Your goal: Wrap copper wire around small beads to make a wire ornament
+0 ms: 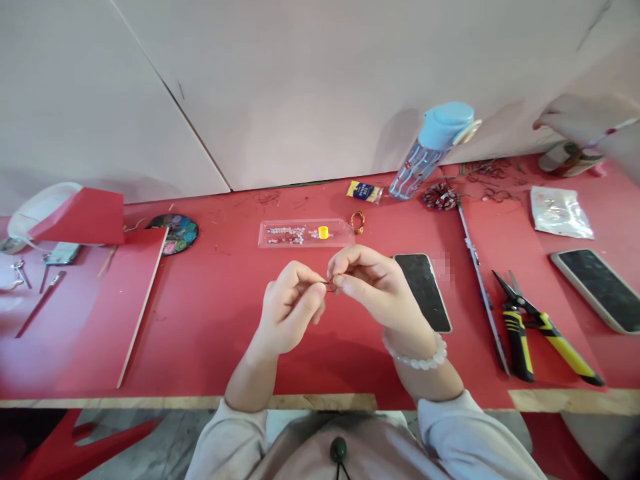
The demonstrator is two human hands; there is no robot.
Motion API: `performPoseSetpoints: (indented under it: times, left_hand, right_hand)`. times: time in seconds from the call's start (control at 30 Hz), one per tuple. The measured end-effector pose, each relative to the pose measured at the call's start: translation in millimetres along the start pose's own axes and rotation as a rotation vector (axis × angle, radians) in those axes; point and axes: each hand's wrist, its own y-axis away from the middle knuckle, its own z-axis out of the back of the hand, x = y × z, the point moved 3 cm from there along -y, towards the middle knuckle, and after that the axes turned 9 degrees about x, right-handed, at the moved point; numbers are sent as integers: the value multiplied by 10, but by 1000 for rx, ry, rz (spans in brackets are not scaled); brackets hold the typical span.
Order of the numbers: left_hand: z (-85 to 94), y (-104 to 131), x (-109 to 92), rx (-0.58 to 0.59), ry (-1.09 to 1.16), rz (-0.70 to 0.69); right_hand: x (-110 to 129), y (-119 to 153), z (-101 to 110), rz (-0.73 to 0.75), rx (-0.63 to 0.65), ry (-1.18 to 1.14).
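Note:
My left hand point(293, 307) and my right hand point(377, 287) meet above the middle of the red table. Both are closed in a pinch on a thin brown strand point(328, 284), which spans the small gap between the fingertips. Whether it is wire or cord I cannot tell. Just beyond the fingers lies a clear plastic tray point(263, 241) with rows of small beads point(286, 233) and a yellow cap point(323, 232). A coil of copper-coloured wire point(357, 222) rests at the tray's right end.
A phone point(423, 292) lies right of my right hand. Farther right are yellow-black pliers point(533, 320), another phone point(600, 290) and a white packet point(561, 212). A blue-lidded bottle point(433, 150) stands behind. A board point(115, 313) lies left. Another person's hand point(575, 117) shows at upper right.

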Motion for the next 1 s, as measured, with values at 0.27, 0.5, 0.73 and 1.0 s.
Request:
performPoseSetpoints:
  times: [0.27, 0.5, 0.73, 1.0]
  left_hand:
    - [-23, 7, -47, -77, -199, -49]
    - [-30, -33, -81, -158, -434, -71]
    - [-61, 2, -110, -265, -690, -182]
    - [-53, 37, -157, -340, -809, -254]
  right_hand:
    - [10, 1, 15, 13, -29, 106]
    - [-9, 20, 31, 177, -97, 388]
    - [129, 107, -9, 247, -39, 549]
    - [245, 245, -250, 430, 30, 1148]
